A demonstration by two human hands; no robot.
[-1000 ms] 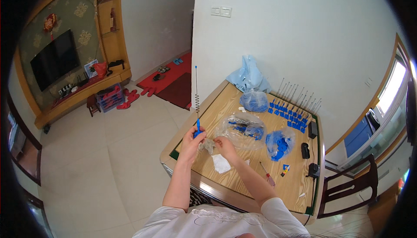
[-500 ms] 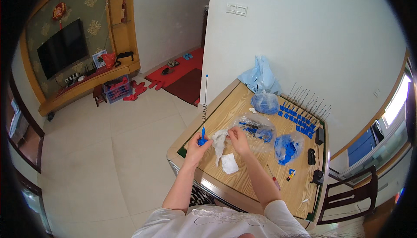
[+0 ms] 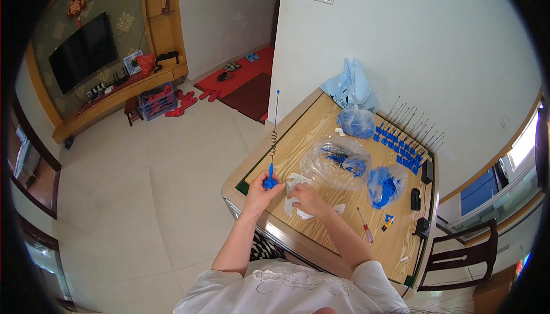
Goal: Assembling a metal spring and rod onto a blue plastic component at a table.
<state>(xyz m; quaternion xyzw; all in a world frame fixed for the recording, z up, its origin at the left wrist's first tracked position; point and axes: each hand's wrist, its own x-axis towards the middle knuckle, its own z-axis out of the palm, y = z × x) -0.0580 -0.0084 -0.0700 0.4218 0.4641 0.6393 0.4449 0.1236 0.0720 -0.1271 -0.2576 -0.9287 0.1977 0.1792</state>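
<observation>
My left hand point(image 3: 259, 197) is closed around the blue base of a thin dark rod with a coiled spring point(image 3: 273, 142). The rod stands upright above the fingers and ends in a small blue tip. Beside it, my right hand point(image 3: 310, 200) has its fingers bent down on a crumpled white tissue point(image 3: 293, 184), over the near left part of the table. More white tissue point(image 3: 339, 208) peeks out from behind that hand; its fingertips are partly hidden.
The wooden table point(image 3: 298, 231) carries clear bags of dark springs point(image 3: 344, 159) and blue parts point(image 3: 385, 189). Rows of blue-based rods point(image 3: 398, 148) stand along the wall side. A screwdriver point(image 3: 365, 226) and black boxes point(image 3: 427, 172) lie to the right, near a dark chair point(image 3: 464, 256).
My right hand has lowered with the crumpled tissue onto the other white tissue and now covers part of it. My left hand still holds the rod upright. The view has shifted slightly.
</observation>
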